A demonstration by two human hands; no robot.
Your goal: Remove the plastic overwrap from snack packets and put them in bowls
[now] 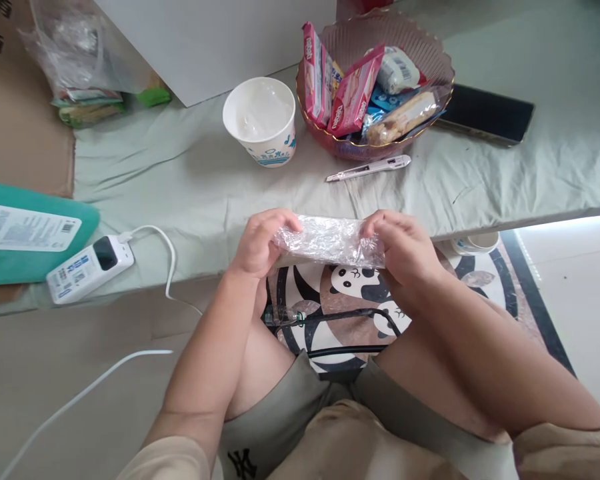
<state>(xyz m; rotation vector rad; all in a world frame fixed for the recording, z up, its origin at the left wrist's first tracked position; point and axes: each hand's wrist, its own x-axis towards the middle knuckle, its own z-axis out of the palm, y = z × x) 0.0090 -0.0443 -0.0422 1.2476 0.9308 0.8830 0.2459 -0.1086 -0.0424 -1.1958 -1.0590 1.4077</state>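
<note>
A crinkled piece of clear plastic wrap [330, 239] is stretched between my two hands at the front edge of the cloth-covered table [180, 180]. My left hand [265, 241] pinches its left end, and my right hand [400, 241] grips its right end, fingers closed. Beyond the wrap lies a white utility knife [369, 168]. A paper cup [261, 121] with clear plastic inside stands behind my left hand. The pink glass bowl [443, 60] holds pink snack packets [355, 93] and other wrapped snacks.
A black phone [490, 115] lies right of the bowl. At the left are a white power bank [90, 268] with a cable, a green container [30, 233], a cardboard box [25, 113] and bagged items [90, 73]. A panda-patterned mat [355, 281] is below.
</note>
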